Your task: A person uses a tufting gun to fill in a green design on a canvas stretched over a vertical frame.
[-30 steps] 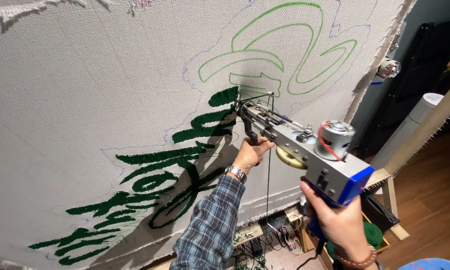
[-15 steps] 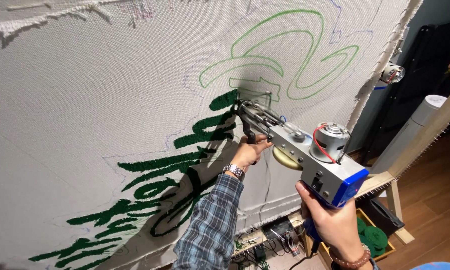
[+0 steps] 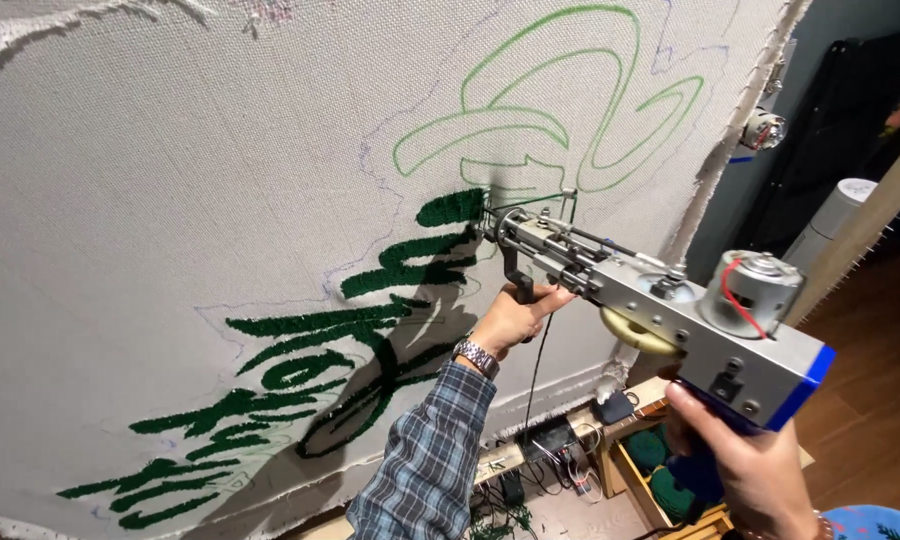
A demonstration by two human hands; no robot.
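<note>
Open air below the tufting gun point(image 3: 660, 310); stretched cloth point(image 3: 170, 200) ahead.

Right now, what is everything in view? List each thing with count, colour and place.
tufting gun: one, grey metal with blue rear edge, tip against the cloth
backing cloth: one, off-white, stretched upright, fills the left
tufted patches: several, dark green, lower middle of cloth
outline drawing: one, light green, upper cloth
yarn balls: a few, dark green, in a wooden crate below
wristwatch: one, silver, left wrist
left hand: grips the gun's black front handle
right hand: holds the rear grip
</note>
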